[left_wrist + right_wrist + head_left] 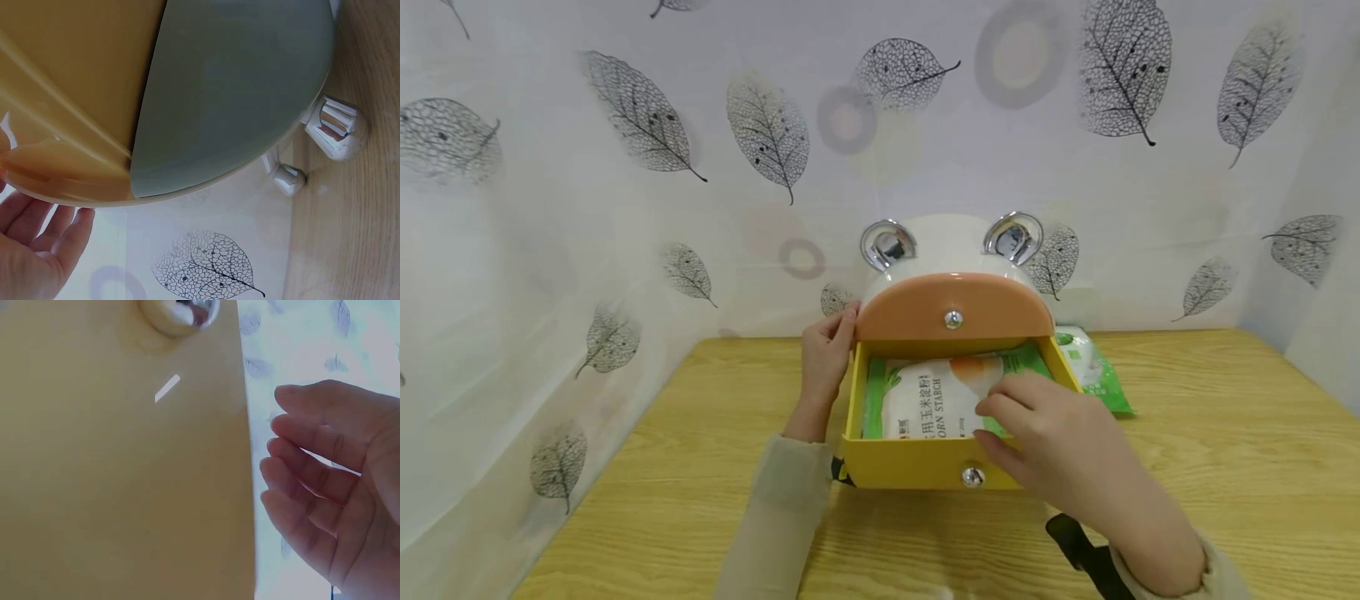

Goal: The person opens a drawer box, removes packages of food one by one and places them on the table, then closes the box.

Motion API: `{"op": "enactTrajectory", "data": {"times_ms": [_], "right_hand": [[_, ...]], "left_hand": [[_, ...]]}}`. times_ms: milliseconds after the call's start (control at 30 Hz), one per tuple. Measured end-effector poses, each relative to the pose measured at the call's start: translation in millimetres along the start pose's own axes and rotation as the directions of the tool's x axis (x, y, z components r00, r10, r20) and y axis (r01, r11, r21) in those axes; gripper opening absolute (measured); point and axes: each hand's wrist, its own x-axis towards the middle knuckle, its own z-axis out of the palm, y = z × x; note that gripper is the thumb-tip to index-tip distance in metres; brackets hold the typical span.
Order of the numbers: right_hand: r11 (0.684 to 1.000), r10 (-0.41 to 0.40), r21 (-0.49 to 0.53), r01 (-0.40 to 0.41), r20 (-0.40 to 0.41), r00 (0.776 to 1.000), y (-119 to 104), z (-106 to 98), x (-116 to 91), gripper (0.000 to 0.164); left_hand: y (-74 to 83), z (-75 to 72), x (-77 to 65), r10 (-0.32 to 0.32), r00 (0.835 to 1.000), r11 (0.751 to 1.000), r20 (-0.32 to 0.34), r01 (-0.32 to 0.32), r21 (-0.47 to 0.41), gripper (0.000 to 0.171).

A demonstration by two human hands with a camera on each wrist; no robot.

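1. Centre of frame: a corn starch bag (936, 398) lay flat in the open yellow drawer (910, 462)
2. Left of centre: the left hand (826, 358), fingers fairly straight, touched the box (917, 304); steady pressure seemed best
3. Lower right: the right hand (1052, 433), loosely curved, held nothing; clearing the drawer front seemed wise

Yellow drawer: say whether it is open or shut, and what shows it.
Open. The yellow drawer juts out below the orange front, its inside exposed and a corn starch packet lying in it.
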Motion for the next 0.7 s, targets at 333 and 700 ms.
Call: {"op": "enactTrajectory", "data": {"times_ms": [333, 700], "right_hand": [[0.996, 0.073, 0.048, -0.075, 0.044, 0.996, 17.9, 10.7, 1.9, 0.028], [0.977, 0.151, 0.085, -0.197, 0.379, 0.913, 34.0, 20.3, 12.4, 0.032]], "left_hand": [[-0.8, 2.4, -1.3, -0.010, 1.000, 1.000, -0.011, 0.010, -0.001, 0.026], [-2.4, -0.3, 0.9, 0.003, 1.000, 1.000, 0.007, -0.003, 0.003, 0.026]]}}
